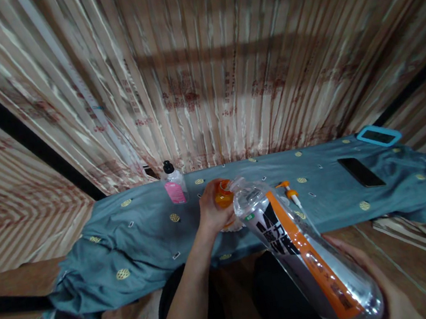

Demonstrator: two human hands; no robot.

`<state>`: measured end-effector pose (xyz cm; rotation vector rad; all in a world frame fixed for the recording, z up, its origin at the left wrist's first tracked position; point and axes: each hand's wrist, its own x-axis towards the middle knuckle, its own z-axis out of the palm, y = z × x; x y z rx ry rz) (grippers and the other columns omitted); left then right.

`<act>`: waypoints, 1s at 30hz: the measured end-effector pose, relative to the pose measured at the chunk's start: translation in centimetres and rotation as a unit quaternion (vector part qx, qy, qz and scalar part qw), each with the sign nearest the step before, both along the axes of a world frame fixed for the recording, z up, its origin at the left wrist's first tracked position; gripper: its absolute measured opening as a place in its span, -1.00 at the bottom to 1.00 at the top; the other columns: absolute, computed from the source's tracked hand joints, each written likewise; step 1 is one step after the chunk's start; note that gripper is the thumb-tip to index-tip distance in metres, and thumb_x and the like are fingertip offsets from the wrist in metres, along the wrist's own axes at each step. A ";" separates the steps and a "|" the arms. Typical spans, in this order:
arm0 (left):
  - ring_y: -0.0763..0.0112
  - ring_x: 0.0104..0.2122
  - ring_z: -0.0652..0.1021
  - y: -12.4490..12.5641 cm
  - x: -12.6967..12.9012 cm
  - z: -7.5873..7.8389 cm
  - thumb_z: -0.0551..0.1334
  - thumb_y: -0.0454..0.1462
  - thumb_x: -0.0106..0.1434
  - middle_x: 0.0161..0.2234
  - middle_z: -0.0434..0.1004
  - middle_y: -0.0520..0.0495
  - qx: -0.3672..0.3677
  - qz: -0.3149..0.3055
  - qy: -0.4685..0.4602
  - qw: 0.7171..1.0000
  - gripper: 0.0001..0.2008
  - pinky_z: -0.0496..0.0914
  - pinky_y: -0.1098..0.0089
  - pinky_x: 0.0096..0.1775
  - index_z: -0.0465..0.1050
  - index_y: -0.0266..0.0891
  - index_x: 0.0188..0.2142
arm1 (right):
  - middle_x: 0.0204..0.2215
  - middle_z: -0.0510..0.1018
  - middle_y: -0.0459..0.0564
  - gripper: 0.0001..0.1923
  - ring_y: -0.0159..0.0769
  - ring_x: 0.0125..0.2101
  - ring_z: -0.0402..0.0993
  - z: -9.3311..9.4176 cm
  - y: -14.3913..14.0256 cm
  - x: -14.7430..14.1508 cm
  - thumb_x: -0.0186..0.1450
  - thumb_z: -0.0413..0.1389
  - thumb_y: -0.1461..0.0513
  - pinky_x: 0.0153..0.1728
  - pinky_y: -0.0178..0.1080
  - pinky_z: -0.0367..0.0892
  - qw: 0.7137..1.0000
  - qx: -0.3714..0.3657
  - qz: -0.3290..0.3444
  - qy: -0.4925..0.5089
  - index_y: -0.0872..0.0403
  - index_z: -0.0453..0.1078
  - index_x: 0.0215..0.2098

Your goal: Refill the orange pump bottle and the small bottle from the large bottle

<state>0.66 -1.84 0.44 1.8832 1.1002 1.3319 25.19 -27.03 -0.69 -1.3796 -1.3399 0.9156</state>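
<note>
L hand [212, 211] is curled snug round an orange bottle [224, 198], rim facing up. R hand [387, 285] has the base end of a big clear bottle [306, 253], wrapped on its right side; seems a firm hold, but most of those fingers are behind the bottle, so can't tell exact spread.

Key relation: big bottle's long axis runs diag., base low & near the body on the right, neck up & away to the left, ending right by the orange rim. So neck is nearer L hand, base nearer R hand. Orange bottle is just left of the neck, over the blue-grey cloth [147, 230]. Can't tell if neck & rim touch or only overlap in view.

Pump top [291, 194] w/ orange head lies on the cloth, just right of the big bottle's shoulder. Pink-label bottle [176, 187] stands left of L hand; phone [361, 171] & blue-framed thing [379, 136] are well off to the right.

Hard to make out: orange bottle's lower part, hidden by L hand; pale frilly bit [233, 225] under it, unclear what; liquid level in the big bottle, b/c of glare & label. R forearm's cut off at bottom edge.
</note>
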 end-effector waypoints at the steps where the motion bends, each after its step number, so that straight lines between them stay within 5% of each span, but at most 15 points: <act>1: 0.19 -0.15 0.64 0.0 0.0 0.0 0.41 -0.21 0.02 -0.14 0.64 -0.07 0.001 0.000 0.000 1.000 -0.60 0.51 0.21 -0.04 0.45 -0.16 -0.12 | 0.35 0.35 0.11 0.15 0.03 0.26 0.40 0.0 0.0 -0.1 -0.04 0.42 -0.21 0.19 -0.14 0.37 1.000 0.001 0.000 -0.002 -0.14 0.12 0.41; 8: 0.16 -0.14 0.64 -0.1 0.0 0.1 0.40 -0.18 0.03 -0.15 0.64 -0.09 0.006 0.003 0.014 1.000 -0.61 0.52 0.16 -0.02 0.44 -0.16 -0.13 | 0.23 0.50 0.01 0.03 -0.10 0.18 0.49 0.0 0.1 -0.1 -0.01 0.46 -0.02 0.12 -0.28 0.40 0.997 0.054 -0.012 -0.059 -0.15 0.19 0.35; 13: 0.15 -0.12 0.64 -0.1 0.0 0.1 0.40 -0.19 0.03 -0.13 0.64 -0.09 0.002 0.003 0.004 1.000 -0.61 0.51 0.17 0.00 0.44 -0.15 -0.13 | 0.09 0.59 0.02 -0.04 -0.15 0.04 0.61 -0.1 0.3 -1.0 -0.06 0.45 -0.10 0.02 -0.37 0.45 0.996 0.047 -0.073 -0.003 -0.07 0.30 0.24; 20: 0.16 -0.10 0.64 0.0 0.0 -0.1 0.41 -0.18 0.00 -0.12 0.64 -0.09 -0.024 0.000 -0.004 1.000 -0.57 0.51 0.16 0.01 0.42 -0.16 -0.12 | 0.01 0.62 0.09 0.18 -0.03 -0.01 0.61 0.3 0.5 -2.2 -0.27 0.42 -0.31 0.00 -0.25 0.48 0.988 0.001 -0.139 0.073 0.01 0.35 0.21; 26: 0.16 -0.10 0.64 0.0 0.2 -0.3 0.41 -0.15 0.02 -0.12 0.64 -0.09 -0.025 -0.004 -0.022 0.999 -0.56 0.51 0.16 0.01 0.41 -0.16 -0.11 | 0.16 0.54 0.17 0.19 0.07 0.12 0.54 1.1 0.7 -3.8 -0.16 0.34 -0.37 0.08 -0.16 0.45 0.984 0.028 -0.143 0.100 0.02 0.28 0.28; 30: 0.14 -0.10 0.64 0.0 0.2 -0.3 0.40 -0.16 0.02 -0.12 0.64 -0.11 -0.020 -0.005 -0.020 1.000 -0.57 0.50 0.14 0.01 0.41 -0.17 -0.11 | 0.11 0.58 0.14 0.21 0.12 0.09 0.55 1.9 0.9 -5.0 -0.29 0.36 -0.39 0.09 -0.11 0.45 0.968 -0.025 -0.187 0.165 -0.02 0.33 0.21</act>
